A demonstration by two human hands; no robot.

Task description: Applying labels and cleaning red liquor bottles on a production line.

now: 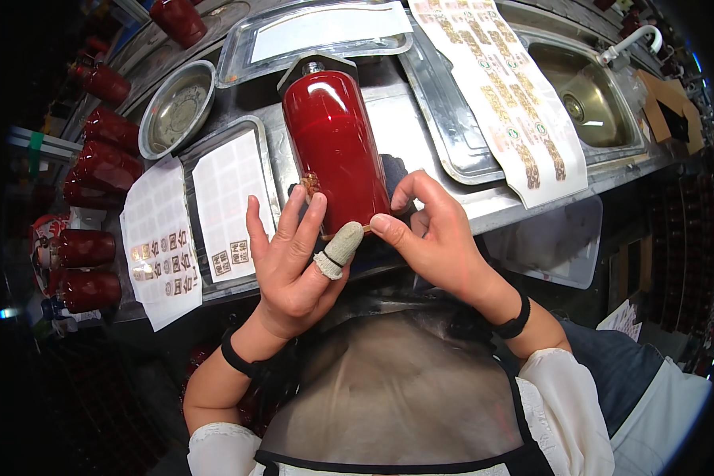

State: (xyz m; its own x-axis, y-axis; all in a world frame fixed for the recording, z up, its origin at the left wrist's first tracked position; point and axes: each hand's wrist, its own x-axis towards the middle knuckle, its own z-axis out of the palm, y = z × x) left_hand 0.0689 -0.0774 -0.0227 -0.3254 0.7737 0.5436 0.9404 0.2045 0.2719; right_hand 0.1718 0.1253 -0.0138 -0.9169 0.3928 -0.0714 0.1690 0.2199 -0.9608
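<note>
Steel worktop (484, 208) bears red cylinder (335, 147), both hands touching it.

Glossy red cylinder (335, 147) lies lengthwise on the counter.

Steel bowl (178, 107) — sink (587, 95), sticker sheets (160, 238)

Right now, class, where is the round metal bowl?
In the head view, the bowl sits upper left on the steel counter, left of the red cylinder, behind the sticker sheets.
</note>
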